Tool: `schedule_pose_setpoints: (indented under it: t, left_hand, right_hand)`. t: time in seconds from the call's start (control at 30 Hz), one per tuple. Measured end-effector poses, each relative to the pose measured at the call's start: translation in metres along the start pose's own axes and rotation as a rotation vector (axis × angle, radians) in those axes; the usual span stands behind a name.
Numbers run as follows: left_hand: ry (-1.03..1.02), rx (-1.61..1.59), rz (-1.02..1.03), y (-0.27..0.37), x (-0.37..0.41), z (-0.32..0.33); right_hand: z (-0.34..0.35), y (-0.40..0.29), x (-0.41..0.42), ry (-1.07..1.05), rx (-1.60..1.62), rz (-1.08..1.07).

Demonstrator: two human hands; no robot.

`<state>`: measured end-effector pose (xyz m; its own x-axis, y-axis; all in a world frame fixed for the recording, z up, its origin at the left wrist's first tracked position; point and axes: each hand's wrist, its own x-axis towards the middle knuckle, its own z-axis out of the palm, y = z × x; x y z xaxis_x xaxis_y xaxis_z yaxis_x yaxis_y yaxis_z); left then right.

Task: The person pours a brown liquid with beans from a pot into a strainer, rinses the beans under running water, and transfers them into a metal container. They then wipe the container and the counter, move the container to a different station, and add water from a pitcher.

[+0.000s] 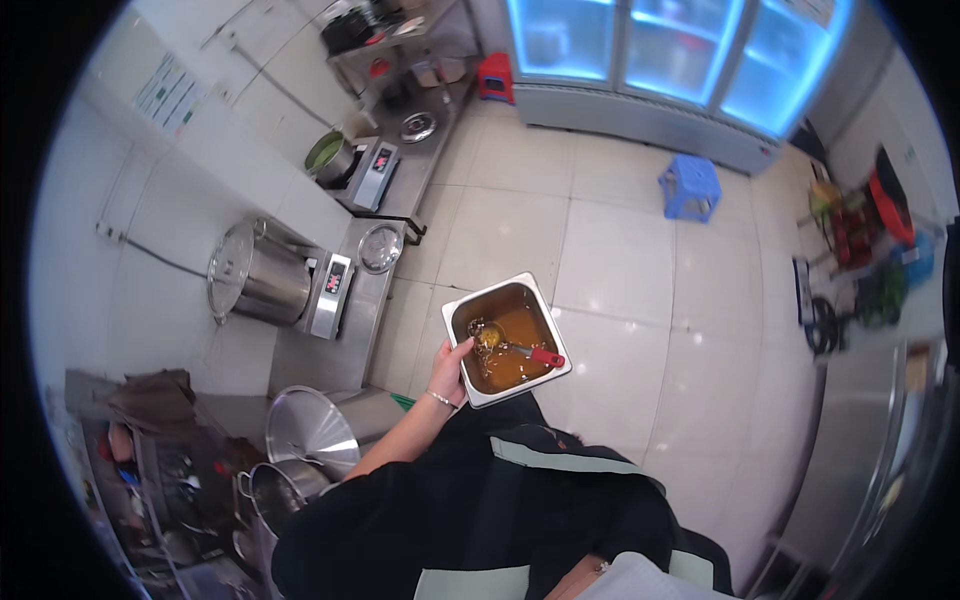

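Observation:
My left hand (451, 369) grips the left rim of a square stainless steel food pan (547, 322), its thumb over the edge. Brown liquid fills the lower part of the pan, with small pale bits floating in it. A ladle with a red handle (547, 357) rests inside, its bowl at the left among the bits and its handle towards the right wall. The pan is held over the tiled floor, in front of my dark clothing. My right hand is out of view; only a wrist with a bracelet shows at the bottom edge.
At the left, a large lidded stockpot (274, 281) stands beside an induction cooker (332, 294) and a glass lid (380, 248). Farther back is a pot of green contents (330, 156). A blue plastic stool (691, 187) stands before a lit glass-door fridge (637, 112). More pots stand at lower left.

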<state>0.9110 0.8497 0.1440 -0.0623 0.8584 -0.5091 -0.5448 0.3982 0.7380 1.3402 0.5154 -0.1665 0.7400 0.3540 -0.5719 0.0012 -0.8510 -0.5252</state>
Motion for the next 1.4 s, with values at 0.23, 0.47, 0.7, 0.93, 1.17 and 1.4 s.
schedule_pose_setpoints:
  t: [0.23, 0.47, 0.7, 0.93, 1.17, 1.4]
  left_hand:
    - [0.029, -0.009, 0.033, 0.084, 0.171, 0.051]
    - [0.047, -0.113, 0.070, 0.167, 0.335, 0.098]
    - [0.141, -0.185, 0.171, 0.238, 0.469, 0.126]
    - [0.356, -0.351, 0.257, 0.313, 0.575, 0.166]
    - [0.415, -0.375, 0.322, 0.396, 0.694, 0.157]
    - [0.311, -0.373, 0.271, 0.508, 0.845, 0.148]
  right_hand:
    - [0.129, -0.332, 0.057, -0.191, 0.011, -0.365]
    - [0.219, -0.467, 0.115, -0.558, -0.435, -0.715]
    - [0.295, -0.640, 0.240, -0.675, -0.740, -0.499]
    - [0.412, -0.944, 0.360, -0.707, -0.784, -0.657]
    - [0.595, -1.322, 0.222, -0.806, -0.226, -0.966]
    - [0.699, -1.403, 0.097, -1.172, -0.097, -0.887]
